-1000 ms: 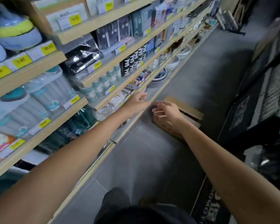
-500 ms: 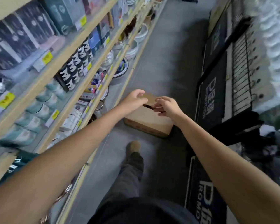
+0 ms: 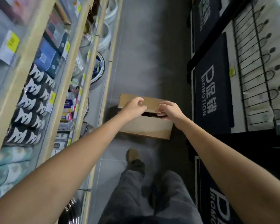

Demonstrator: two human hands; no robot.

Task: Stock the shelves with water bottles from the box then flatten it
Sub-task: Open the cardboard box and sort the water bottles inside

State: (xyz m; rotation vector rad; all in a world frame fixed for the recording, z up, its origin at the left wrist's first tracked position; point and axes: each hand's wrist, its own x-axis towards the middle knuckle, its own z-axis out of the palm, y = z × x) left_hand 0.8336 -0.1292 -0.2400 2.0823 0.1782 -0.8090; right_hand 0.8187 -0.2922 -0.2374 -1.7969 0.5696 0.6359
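Box (image 3: pixel 145 126) is sitting on the grey floor (image 3: pixel 144 54), near the bottom edge of the shelves (image 3: pixel 66 81). My right hand (image 3: pixel 170 110) is pinching its near flap. My left hand (image 3: pixel 134 105) is curling over the far flap, grip unclear. Dark mats (image 3: pixel 212 92) reading "PROMOTION" are lining the right side, and yellow price tags (image 3: pixel 12 41) are showing along the shelf edges.

dim aisle, soft flat light from above. pale sheen streaks the grey floor (image 3: pixel 141 50). heavy motion smear across the shelves (image 3: pixel 39 81) at left, price labels unreadable. box (image 3: pixel 145 128) and mat (image 3: pixel 212 94) lettering sharper. dark shadow in the box opening and under its near edge. wide-angle bend: shelf edges bow, forearms (image 3: pixel 55 175) swell at the bottom corners. blown white patch top right.
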